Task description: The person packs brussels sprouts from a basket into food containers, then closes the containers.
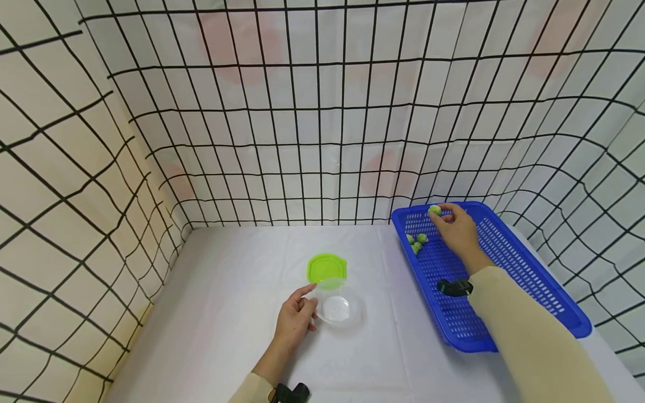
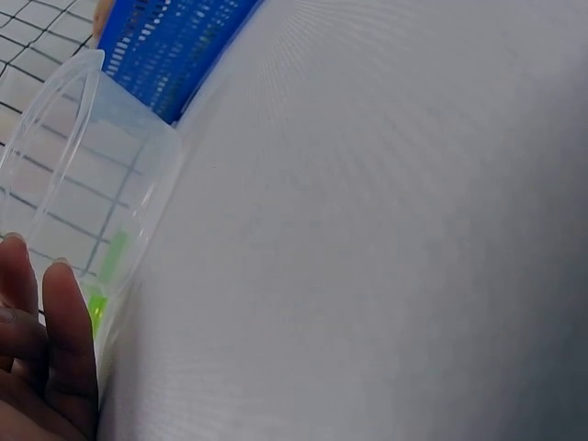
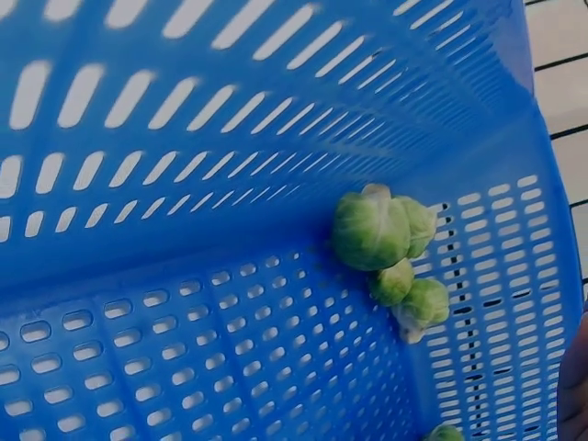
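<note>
My left hand (image 1: 294, 318) grips the left side of a clear plastic bowl (image 1: 347, 307), which stands on the white tabletop. In the left wrist view, fingertips (image 2: 66, 299) lie against the bowl's (image 2: 138, 156) outer wall. Just behind the bowl lies a bright green lid (image 1: 326, 266), partly seen through the clear rim. Over the far end of the blue basket (image 1: 536, 274), my right hand (image 1: 461, 234) pinches a Brussels sprout (image 1: 434, 210) between thumb and fingers. Several more Brussels sprouts (image 3: 370, 230) sit in the basket's far left corner.
Black wire grid (image 1: 314, 143) with white cloth behind it walls the table at the back and both sides. White cloth (image 1: 221, 302) covers the tabletop. The basket's raised slotted walls (image 3: 230, 101) surround the sprouts.
</note>
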A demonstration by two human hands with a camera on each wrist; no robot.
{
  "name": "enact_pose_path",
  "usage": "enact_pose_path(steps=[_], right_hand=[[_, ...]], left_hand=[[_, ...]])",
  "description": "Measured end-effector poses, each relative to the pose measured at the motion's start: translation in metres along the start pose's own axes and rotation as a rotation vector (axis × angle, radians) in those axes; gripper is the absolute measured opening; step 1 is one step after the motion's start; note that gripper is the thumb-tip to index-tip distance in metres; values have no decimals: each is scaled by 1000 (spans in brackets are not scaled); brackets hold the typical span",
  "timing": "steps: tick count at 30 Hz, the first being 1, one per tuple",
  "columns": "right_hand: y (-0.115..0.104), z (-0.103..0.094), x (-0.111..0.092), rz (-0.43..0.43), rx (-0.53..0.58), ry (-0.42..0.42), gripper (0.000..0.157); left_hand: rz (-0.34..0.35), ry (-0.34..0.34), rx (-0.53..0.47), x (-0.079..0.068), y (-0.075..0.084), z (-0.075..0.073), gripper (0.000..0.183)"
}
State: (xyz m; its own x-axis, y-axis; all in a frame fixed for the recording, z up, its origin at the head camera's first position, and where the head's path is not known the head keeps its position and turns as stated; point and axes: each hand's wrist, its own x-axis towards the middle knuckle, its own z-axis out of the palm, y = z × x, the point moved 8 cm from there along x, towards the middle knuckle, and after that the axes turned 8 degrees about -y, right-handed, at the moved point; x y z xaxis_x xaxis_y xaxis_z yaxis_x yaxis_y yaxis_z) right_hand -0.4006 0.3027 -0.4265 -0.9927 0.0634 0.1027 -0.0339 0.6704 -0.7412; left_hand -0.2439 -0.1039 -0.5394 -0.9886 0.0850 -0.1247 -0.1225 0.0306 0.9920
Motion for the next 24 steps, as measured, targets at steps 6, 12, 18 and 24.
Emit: enact_pose_path(steps=[6, 12, 18, 24], right_hand=[[-16, -4, -2, -33, -20, 1, 56], [-33, -4, -3, -81, 11, -12, 54], [-49, -3, -6, -114, 16, -17, 54], [-63, -1, -9, -124, 37, -24, 53]], left_hand=[[18, 1, 15, 0, -1, -1, 40], [27, -3, 28, 0, -1, -1, 39], [7, -6, 15, -1, -1, -1, 40], [10, 2, 8, -2, 0, -2, 41]])
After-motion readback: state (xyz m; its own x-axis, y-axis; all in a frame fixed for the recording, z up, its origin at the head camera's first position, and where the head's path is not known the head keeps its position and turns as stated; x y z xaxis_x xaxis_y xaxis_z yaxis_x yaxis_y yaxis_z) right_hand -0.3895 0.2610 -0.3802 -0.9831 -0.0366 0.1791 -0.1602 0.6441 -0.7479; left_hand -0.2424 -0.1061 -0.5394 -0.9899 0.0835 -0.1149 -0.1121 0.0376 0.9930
